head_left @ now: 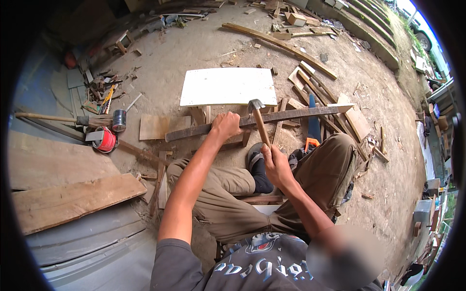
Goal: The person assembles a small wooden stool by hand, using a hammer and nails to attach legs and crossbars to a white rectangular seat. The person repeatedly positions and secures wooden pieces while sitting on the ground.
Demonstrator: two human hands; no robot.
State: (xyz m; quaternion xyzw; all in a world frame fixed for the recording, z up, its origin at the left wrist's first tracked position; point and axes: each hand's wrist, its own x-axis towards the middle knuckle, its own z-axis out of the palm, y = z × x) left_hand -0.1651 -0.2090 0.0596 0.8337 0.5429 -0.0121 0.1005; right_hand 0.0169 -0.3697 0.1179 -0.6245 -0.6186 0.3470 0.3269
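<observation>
A long, dark, rough wooden strip (301,113) lies crosswise in front of my knees, its left end lower than its right. My left hand (227,125) is closed over it left of its middle. In my right hand (277,164) is a hammer (262,127), gripped low on its wooden handle. The hammer's metal head is up at the strip, near my left hand; whether they touch I cannot tell. Just beyond the strip, a white rectangular board (228,87) rests on wooden supports.
A handsaw (313,127) with an orange handle is by my right knee. At left are a red spool (105,140), a can (119,120), a broom (97,120) and a wide plank (77,201). Wood offcuts lie around, with a long beam (281,46) farther off.
</observation>
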